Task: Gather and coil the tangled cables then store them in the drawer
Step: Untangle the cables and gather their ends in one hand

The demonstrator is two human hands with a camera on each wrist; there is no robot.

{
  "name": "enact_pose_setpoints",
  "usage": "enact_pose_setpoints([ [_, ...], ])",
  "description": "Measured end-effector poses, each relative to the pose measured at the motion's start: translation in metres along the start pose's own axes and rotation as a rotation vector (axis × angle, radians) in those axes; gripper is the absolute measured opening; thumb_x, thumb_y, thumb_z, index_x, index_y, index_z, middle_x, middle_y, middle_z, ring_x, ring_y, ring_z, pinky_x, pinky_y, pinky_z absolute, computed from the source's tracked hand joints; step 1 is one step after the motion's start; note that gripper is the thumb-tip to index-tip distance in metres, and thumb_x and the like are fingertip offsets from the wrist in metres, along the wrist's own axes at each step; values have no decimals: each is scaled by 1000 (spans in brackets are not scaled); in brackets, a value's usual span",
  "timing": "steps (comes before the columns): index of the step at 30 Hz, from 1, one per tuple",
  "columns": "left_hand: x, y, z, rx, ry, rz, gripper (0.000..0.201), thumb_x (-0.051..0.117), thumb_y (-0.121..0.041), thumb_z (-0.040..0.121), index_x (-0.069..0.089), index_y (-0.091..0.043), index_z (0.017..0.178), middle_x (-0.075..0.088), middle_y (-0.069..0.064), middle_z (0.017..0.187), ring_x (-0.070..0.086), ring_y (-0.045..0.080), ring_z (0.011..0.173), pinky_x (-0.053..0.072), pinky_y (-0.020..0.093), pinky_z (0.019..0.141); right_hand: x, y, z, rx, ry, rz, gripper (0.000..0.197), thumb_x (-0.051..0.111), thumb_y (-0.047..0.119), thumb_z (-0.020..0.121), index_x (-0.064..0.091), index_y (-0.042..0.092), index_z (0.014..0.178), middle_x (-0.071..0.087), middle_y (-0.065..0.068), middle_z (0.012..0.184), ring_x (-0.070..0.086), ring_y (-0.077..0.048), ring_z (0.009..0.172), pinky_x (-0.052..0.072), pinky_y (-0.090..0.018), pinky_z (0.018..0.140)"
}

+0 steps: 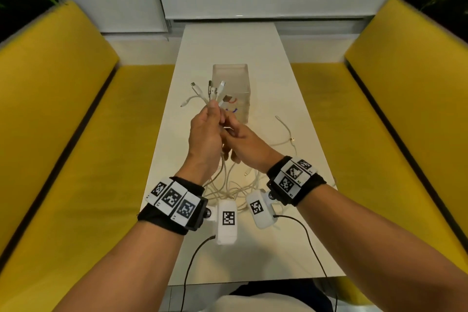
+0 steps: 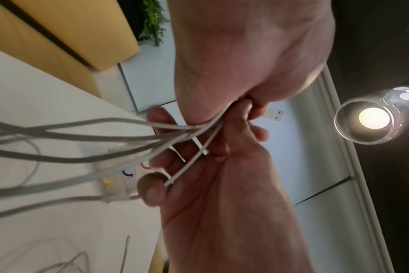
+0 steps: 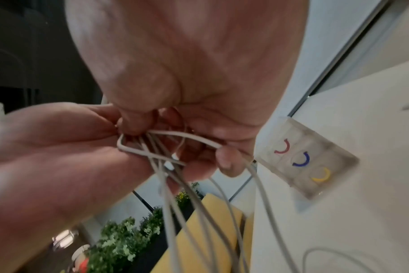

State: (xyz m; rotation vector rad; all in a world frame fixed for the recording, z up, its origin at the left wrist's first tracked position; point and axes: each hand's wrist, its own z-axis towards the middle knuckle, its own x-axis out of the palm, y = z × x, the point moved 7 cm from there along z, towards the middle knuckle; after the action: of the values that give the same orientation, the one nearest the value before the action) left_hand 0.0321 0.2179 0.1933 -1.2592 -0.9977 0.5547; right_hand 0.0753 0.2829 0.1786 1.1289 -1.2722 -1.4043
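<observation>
Several white cables are bunched in my left hand, which grips them above the table with their plug ends fanned upward. My right hand meets it from the right, fingers curled round the same strands just below. In the right wrist view my right hand pinches a bent loop of cable against my left palm. The rest of the tangle hangs down onto the table. Behind the hands stands a small translucent drawer unit, its drawers shut, with red, blue and yellow handles.
One loose white cable trails over the narrow white table to the right. Yellow benches flank both long sides. Black wrist-camera leads run off the near edge.
</observation>
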Motion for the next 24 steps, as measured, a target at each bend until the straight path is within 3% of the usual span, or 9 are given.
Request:
enact_pose_setpoints([
  [4, -6, -5, 9, -3, 30, -114, 42, 33, -33, 112, 43, -12, 78, 43, 1, 58, 46, 18, 49, 53, 33, 55, -10, -11, 4, -23, 8, -91, 16, 57, 17, 98, 56, 2, 92, 52, 2, 67, 52, -12, 54, 45, -32, 58],
  [6, -6, -9, 10, 21, 42, -130, 42, 32, -35, 112, 42, -13, 78, 34, -1, 57, 35, 14, 45, 49, 32, 52, -9, -8, 3, -23, 39, -117, 19, 56, 19, 99, 56, 6, 85, 46, -1, 67, 48, -15, 56, 43, -34, 60],
  [9, -4, -24, 9, 63, 34, -142, 42, 30, -37, 112, 40, -14, 77, 29, -3, 55, 31, 11, 41, 41, 27, 44, -4, -2, -2, 14, 121, -159, 43, 52, 44, 96, 62, 12, 70, 47, -19, 68, 44, -21, 60, 37, -33, 62],
  [10, -6, -32, 10, 75, 25, -161, 42, 30, -38, 112, 40, -16, 77, 28, -4, 56, 29, 10, 41, 37, 26, 42, -4, -2, -4, 22, 145, -174, 47, 50, 52, 93, 66, 16, 68, 50, -23, 71, 44, -23, 62, 36, -34, 63],
  [12, -13, -52, 15, 91, 11, -217, 43, 30, -39, 112, 41, -18, 76, 27, -5, 56, 22, 9, 44, 28, 24, 40, -9, -4, -6, 22, 149, -260, 54, 55, 57, 88, 68, 8, 70, 56, -24, 82, 49, -28, 70, 40, -36, 70],
  [15, -27, -83, 20, 114, 2, -243, 45, 28, -41, 111, 41, -20, 73, 26, -7, 55, 16, 8, 46, 19, 23, 40, -25, -17, -3, 43, 30, -412, 47, 75, 45, 83, 67, -1, 78, 63, -15, 95, 62, -25, 86, 47, -36, 84],
  [19, -38, -116, 19, 176, 9, -259, 46, 26, -41, 112, 43, -22, 73, 26, -9, 55, 16, 8, 46, 20, 22, 40, -36, -41, -8, 147, 9, -473, 43, 64, 39, 95, 77, 3, 77, 55, 11, 48, 46, -6, 46, 38, -23, 57],
  [21, -48, -132, 20, 204, 4, -287, 46, 26, -40, 112, 43, -23, 73, 26, -9, 55, 16, 7, 45, 21, 21, 39, -39, -62, -19, 231, 27, -488, 48, 61, 43, 96, 75, 7, 68, 59, 11, 44, 47, -1, 43, 39, -18, 55],
  [24, -61, -151, 21, 237, -6, -290, 46, 25, -40, 112, 44, -24, 73, 26, -8, 54, 18, 6, 43, 23, 20, 38, -41, -99, -33, 337, 20, -529, 50, 60, 54, 93, 55, 17, 60, 62, -2, 51, 56, -12, 47, 47, -30, 60],
])
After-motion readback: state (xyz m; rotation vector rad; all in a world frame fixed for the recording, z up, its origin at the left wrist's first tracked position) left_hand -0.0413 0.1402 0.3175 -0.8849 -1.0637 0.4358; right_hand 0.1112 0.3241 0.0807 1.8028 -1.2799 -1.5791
